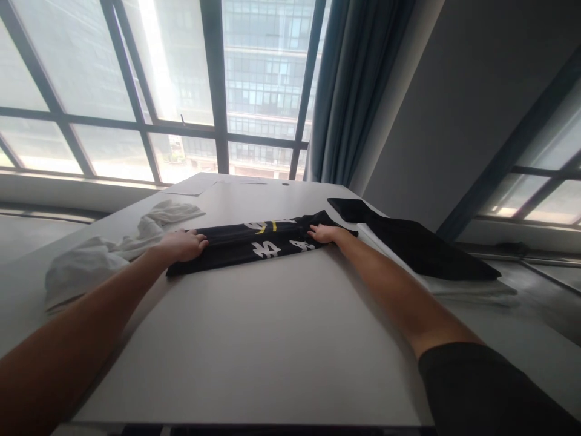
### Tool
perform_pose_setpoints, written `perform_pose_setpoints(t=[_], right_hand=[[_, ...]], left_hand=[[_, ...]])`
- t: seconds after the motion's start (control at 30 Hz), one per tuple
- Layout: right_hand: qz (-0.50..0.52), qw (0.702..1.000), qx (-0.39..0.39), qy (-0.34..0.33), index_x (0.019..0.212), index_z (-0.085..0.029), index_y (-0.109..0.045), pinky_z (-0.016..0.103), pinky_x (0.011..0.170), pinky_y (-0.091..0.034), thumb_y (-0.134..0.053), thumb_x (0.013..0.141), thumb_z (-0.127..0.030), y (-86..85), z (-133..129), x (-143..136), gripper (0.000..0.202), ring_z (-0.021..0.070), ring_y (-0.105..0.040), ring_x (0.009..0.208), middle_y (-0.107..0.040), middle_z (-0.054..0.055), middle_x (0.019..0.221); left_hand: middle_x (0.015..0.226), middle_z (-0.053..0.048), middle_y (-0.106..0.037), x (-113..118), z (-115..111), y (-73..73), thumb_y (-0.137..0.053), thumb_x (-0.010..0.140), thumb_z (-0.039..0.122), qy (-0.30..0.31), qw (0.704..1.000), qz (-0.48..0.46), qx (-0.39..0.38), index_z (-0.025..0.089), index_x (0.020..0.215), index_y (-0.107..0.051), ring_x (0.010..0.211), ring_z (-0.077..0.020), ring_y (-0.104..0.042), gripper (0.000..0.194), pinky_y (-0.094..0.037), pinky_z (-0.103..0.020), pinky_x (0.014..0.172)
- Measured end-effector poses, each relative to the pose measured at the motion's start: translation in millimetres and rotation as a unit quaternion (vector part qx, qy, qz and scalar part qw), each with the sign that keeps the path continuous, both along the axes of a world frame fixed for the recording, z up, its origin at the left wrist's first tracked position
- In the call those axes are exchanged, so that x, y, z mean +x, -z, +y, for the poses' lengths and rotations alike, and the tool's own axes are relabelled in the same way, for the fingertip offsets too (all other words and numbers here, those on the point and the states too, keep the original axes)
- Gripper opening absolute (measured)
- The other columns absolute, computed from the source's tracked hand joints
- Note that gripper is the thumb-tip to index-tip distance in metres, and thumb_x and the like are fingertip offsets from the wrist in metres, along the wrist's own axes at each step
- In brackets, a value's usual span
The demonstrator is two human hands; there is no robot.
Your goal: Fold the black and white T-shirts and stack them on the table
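Left hand (181, 245) and right hand (323, 233) press flat on opposite ends of black garment (258, 242), folded narrow; white cloth (113, 248) left of it unfolded

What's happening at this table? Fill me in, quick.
A person has both hands on a black garment with white and yellow print, lying folded into a long strip across a white table. The left hand presses on its left end, the right hand on its right end. A crumpled white cloth lies to the left. To the right sit a dark folded piece on something white, and a flat black item behind it.
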State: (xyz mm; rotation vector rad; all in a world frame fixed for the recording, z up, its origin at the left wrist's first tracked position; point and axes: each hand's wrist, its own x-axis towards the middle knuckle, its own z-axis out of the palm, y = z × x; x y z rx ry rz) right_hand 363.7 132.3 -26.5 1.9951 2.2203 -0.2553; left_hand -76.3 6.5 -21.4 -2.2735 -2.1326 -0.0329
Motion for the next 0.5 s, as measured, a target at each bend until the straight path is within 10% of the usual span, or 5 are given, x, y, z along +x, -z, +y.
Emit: perform_pose_setpoints(t=[0.37,0.5], right_hand=[[0.01,0.993,0.121,0.005,0.157,-0.026,-0.027,0.06,0.115,-0.017,-0.03,0.102,-0.046,6.9,41.1,-15.7,0.058,0.0357,-0.018,0.149,-0.019,0.015,0.164],[-0.053,0.987,0.145,0.04,0.145,-0.017,-0.05,0.06,0.11,-0.03,-0.044,0.097,-0.045,-0.7,23.5,-28.5,0.055,0.0399,-0.037,0.139,-0.04,0.023,0.152]], left_hand=[[0.123,-0.015,-0.064,22.4,-21.2,-15.5,-0.025,0.097,0.047,0.028,0.996,0.082,0.009,0.026,0.125,-0.067,0.112,-0.033,-0.06,0.055,-0.046,-0.042,0.089],[0.123,-0.014,-0.065,23.0,-22.5,-18.8,-0.029,0.096,0.046,0.035,0.996,0.084,-0.006,0.027,0.124,-0.067,0.112,-0.0315,-0.061,0.051,-0.047,-0.039,0.087]])
